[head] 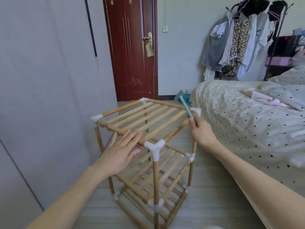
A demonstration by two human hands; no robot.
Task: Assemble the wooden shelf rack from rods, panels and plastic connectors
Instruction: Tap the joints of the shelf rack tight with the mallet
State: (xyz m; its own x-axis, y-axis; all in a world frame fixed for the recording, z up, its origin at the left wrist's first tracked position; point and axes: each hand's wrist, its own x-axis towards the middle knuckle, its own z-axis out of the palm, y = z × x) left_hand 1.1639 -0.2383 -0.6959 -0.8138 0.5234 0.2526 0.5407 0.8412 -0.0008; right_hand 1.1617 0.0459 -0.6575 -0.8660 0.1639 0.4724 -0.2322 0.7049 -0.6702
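The three-tier wooden slatted rack with white plastic corner connectors (145, 146) stands on the floor, seemingly nearly complete. Left hand (121, 150) hovers flat-fingered; right hand (200, 131) grips a slim turquoise tool (185, 107), perhaps for final tapping.

matt pale wood rods of shelf rack (145, 119), smooth white plastic connectors (154, 147), smooth teal plastic stick (186, 108), soft dotted cloth bedcover (239, 113), glossy dark-red wood door (132, 47), brass-look metal handle (148, 38)

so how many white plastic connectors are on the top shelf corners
4: near corner connector, left corner connector, far corner connector, and right corner connector by the right hand. More sit on the lower tiers.
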